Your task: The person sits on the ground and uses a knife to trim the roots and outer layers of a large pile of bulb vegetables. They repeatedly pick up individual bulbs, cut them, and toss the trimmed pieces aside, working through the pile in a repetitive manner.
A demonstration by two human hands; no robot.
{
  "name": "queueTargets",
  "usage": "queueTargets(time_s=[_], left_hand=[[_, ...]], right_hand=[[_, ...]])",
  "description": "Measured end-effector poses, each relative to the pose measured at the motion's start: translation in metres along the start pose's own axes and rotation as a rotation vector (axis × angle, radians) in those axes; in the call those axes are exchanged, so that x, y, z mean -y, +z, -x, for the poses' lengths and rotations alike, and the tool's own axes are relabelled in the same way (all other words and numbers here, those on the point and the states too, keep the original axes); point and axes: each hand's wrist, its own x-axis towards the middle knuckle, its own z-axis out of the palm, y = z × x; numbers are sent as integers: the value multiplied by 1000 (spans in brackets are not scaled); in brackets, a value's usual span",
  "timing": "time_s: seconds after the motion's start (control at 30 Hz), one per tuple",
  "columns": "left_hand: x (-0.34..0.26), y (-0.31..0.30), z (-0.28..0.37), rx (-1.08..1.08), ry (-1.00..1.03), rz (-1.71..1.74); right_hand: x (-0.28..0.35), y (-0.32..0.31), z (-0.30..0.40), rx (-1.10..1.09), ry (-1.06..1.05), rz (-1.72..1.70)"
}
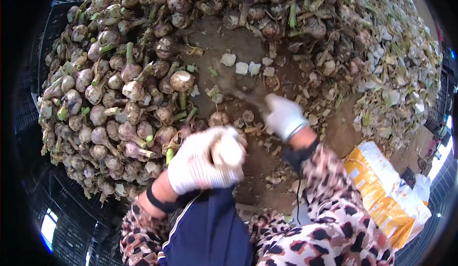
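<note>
My left hand (195, 160), in a white knit glove, is closed around a garlic bulb (229, 152) whose pale face is turned to the right. My right hand (286, 117), gloved the same way, lies up and to the right of it, gripping a blurred knife (247, 96). The blade points left and away from me, apart from the held bulb. Beyond the blade, several pale slices (242, 68) rest on the dirt floor (232, 44). A garlic bulb with a cut base (181, 80) lies stem down at the heap's edge.
Untrimmed garlic bulbs (103, 116) with stems are heaped on the left and curve round the far side. A bank of dry skins and leaf scraps (393, 69) spreads along the right. Near my right forearm lies a yellow and white sack (379, 194). Dark plastic crates (71, 194) stand at left.
</note>
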Motion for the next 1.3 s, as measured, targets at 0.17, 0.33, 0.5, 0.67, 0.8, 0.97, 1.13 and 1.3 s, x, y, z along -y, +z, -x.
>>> queueTargets(time_s=[0.17,0.33,0.5,0.67,0.8,0.97,1.13,1.3], left_hand=[[11,-8,-9,27,-141,72],[20,-2,-14,101,270,-478],[21,-5,-8,142,371,-828],[-7,-60,90,-376,-89,-928],[-12,-92,178,-627,-490,-795],[8,-69,106,-617,-271,-433],[26,-44,25,-531,-438,696],[44,-16,-14,-271,-337,1066]], right_hand=[[2,-17,35,-304,-237,-284],[36,-56,46,-91,-395,-353],[40,-47,36,33,-481,-209],[41,-57,6,-12,-357,-167],[105,-48,-80,-467,-659,-298],[155,-41,-129,-289,-364,-194],[125,1,-76,-185,-257,-738],[95,21,20,-170,-282,-839]])
